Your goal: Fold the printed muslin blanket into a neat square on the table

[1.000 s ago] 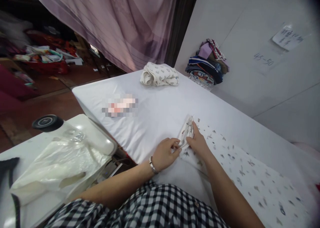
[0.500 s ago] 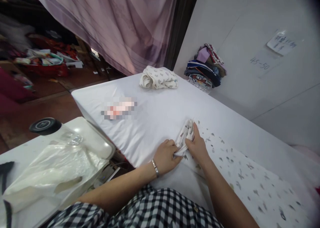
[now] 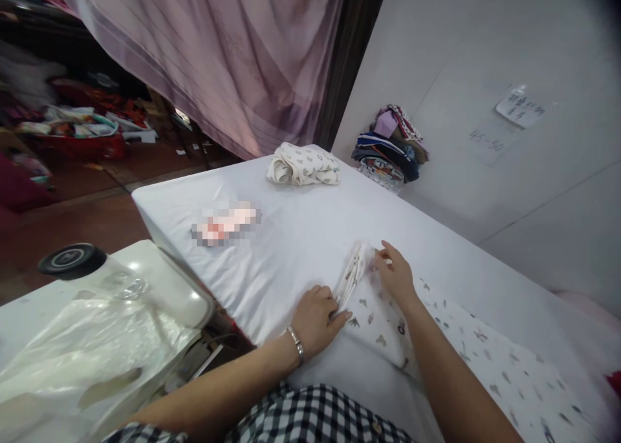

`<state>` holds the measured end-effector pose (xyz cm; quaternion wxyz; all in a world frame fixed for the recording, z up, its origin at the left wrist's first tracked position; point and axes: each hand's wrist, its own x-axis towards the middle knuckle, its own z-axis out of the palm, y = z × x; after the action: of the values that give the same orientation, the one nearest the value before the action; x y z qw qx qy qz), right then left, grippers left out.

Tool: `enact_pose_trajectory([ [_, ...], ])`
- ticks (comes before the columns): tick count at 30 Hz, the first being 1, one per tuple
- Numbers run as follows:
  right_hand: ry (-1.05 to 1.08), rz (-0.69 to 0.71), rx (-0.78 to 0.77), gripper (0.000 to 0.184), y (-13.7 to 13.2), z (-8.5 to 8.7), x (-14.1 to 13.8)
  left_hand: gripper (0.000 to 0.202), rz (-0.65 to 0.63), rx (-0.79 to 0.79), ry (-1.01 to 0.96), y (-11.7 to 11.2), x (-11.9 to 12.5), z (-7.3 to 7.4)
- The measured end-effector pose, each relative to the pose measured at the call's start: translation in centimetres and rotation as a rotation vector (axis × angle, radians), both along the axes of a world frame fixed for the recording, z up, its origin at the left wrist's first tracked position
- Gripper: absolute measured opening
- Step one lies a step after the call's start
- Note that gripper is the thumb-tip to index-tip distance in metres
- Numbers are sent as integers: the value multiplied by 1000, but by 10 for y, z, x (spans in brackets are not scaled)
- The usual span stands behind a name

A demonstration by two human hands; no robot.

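A long white cloth with a small leaf-like print (image 3: pixel 376 323) lies across the white-covered table (image 3: pixel 301 229), its near end gathered into narrow folds. My left hand (image 3: pixel 317 320), with a silver bracelet at the wrist, pinches the near corner of these folds between thumb and fingers. At their far end is my right hand (image 3: pixel 395 271), its fingers parted and loosely bent beside the cloth's edge. Whether those fingertips still touch the cloth is hard to see. The rest of the printed cloth runs off to the lower right, partly behind my right forearm.
A rolled printed cloth (image 3: pixel 305 165) rests at the table's far end, and a blurred-out item (image 3: pixel 226 223) lies left of it. At left stands a white sewing machine (image 3: pixel 165 281) with plastic sheeting (image 3: pixel 121 326). Folded clothes (image 3: pixel 388 149) are stacked by the wall.
My right hand has loosened from the gathered folds and shifted slightly right, fingers spreading. The near part of the cloth now lies flatter between my hands. My left hand keeps its pinch.
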<state>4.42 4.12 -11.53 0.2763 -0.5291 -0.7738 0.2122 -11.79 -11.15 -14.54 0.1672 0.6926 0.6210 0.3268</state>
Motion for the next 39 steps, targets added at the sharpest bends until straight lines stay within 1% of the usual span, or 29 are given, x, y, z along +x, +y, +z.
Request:
enact_pose_trajectory([
  [2,-93,18,-3,51,20,-5,3,38,13,-2,-11,1,0,-2],
  [4,-154,48,-90,50,36,-10,1,38,23,-6,-15,2,0,-2],
  [6,-162,74,-179,47,49,-12,-3,38,21,-10,-17,2,0,-2],
  [8,-158,103,-229,44,58,-11,-8,37,19,-14,-19,2,0,-1],
  [10,-166,149,-282,43,66,-7,-12,36,15,-18,-21,2,0,0],
  [15,-196,260,-475,53,83,3,-13,34,5,-18,-23,3,0,0],
  [18,-204,311,-553,50,90,8,-12,34,-4,-21,-24,4,0,-1],
  [21,-186,344,-686,48,96,15,-10,33,-10,-25,-34,4,-1,-1],
  [24,-174,348,-854,57,101,22,-9,32,-19,-19,-48,4,-2,-2],
  [26,-183,372,-913,62,104,25,-9,32,-24,-23,-49,4,-2,-1],
  [28,-177,399,-876,61,107,23,-11,31,-28,-36,-47,5,-2,0],
  [30,-108,382,-743,56,107,16,-13,29,-17,-53,-53,5,-3,2],
  [32,23,297,-571,52,106,5,-14,24,6,-68,-72,6,-4,4],
  [34,127,207,-446,50,103,-8,-14,21,36,-72,-94,7,-6,6],
  [36,163,166,-403,50,100,-18,-13,23,51,-70,-105,8,-8,7],
  [39,163,170,-406,51,96,-27,-12,25,50,-74,-104,9,-9,7],
])
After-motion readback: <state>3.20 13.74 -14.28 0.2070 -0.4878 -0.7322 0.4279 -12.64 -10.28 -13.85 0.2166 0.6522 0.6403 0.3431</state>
